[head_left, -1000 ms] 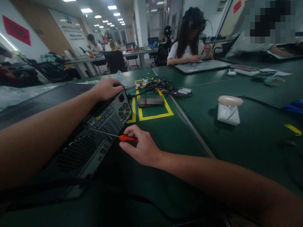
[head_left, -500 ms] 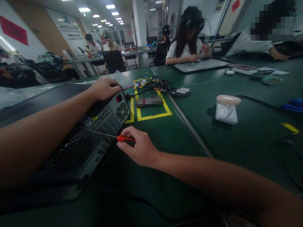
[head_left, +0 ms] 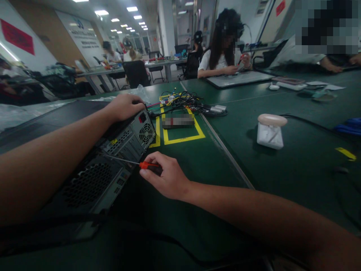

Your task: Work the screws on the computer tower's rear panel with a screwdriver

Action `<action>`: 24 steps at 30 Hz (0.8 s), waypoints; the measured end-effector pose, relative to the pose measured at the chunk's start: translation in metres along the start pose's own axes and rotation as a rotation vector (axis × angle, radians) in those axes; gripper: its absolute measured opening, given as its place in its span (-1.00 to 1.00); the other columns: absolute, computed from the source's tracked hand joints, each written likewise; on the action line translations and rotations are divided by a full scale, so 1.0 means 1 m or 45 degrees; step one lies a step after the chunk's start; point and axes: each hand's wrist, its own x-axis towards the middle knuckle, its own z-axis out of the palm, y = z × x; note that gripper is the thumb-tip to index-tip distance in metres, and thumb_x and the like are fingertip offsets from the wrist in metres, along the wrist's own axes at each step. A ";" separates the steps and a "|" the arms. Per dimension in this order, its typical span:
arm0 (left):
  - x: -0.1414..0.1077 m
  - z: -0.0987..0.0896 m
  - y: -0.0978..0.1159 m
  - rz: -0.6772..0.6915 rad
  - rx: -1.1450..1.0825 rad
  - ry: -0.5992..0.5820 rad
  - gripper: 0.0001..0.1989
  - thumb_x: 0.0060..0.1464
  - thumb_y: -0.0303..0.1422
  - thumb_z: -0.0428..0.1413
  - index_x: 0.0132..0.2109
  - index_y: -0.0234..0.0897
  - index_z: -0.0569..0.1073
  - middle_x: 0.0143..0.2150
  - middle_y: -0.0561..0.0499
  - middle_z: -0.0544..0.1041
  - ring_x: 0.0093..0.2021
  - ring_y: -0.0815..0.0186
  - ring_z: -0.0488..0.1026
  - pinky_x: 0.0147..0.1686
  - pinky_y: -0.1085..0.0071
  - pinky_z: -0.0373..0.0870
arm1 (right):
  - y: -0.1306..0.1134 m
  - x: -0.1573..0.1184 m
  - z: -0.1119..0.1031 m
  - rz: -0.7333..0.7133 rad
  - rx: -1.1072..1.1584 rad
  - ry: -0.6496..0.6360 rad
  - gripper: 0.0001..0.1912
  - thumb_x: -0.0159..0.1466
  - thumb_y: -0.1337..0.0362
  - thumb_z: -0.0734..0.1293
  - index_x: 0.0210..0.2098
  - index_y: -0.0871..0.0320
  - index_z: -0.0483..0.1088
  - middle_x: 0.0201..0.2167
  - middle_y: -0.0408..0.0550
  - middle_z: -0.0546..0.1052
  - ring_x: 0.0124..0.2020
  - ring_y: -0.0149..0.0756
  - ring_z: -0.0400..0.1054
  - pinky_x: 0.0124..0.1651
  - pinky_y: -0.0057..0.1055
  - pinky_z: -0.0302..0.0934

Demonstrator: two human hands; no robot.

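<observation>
My left hand point(head_left: 126, 105) is draping over the upper edge of the computer case point(head_left: 128, 145) at near left on the green table point(head_left: 222, 162), and I cannot tell if it is gripping. My right hand point(head_left: 166, 175) is pinching the screwdriver point(head_left: 144, 165), shaft pointing left at the back panel. The far-left wall sign's point(head_left: 87, 39) lettering is showing too blurred to read.
</observation>
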 end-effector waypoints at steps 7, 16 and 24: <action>0.000 0.000 0.001 -0.004 0.005 0.005 -0.41 0.37 -0.10 -0.05 0.24 -0.34 0.65 0.26 -0.20 0.66 0.27 -0.06 0.53 0.27 0.10 0.41 | -0.001 0.000 -0.001 0.013 0.022 -0.011 -0.78 0.42 0.07 0.42 -0.13 0.08 0.47 -0.26 -0.11 0.58 -0.24 -0.26 0.47 -0.13 -0.32 0.36; 0.000 0.000 0.000 0.007 0.006 -0.003 -0.39 0.37 -0.11 -0.06 0.25 -0.44 0.63 0.25 -0.30 0.65 0.25 -0.09 0.54 0.26 0.09 0.41 | 0.001 0.000 -0.001 -0.018 -0.044 -0.035 -0.71 0.51 0.02 0.34 -0.10 0.11 0.50 -0.24 -0.08 0.58 -0.25 -0.27 0.45 -0.13 -0.30 0.35; 0.000 0.001 -0.001 0.015 0.006 0.006 -0.37 0.36 -0.08 -0.06 0.24 -0.43 0.64 0.24 -0.31 0.66 0.25 -0.13 0.54 0.25 0.07 0.42 | 0.002 0.000 0.001 0.023 -0.024 -0.019 -0.75 0.38 0.06 0.43 -0.09 0.05 0.39 -0.26 -0.14 0.56 -0.27 -0.26 0.46 -0.15 -0.29 0.38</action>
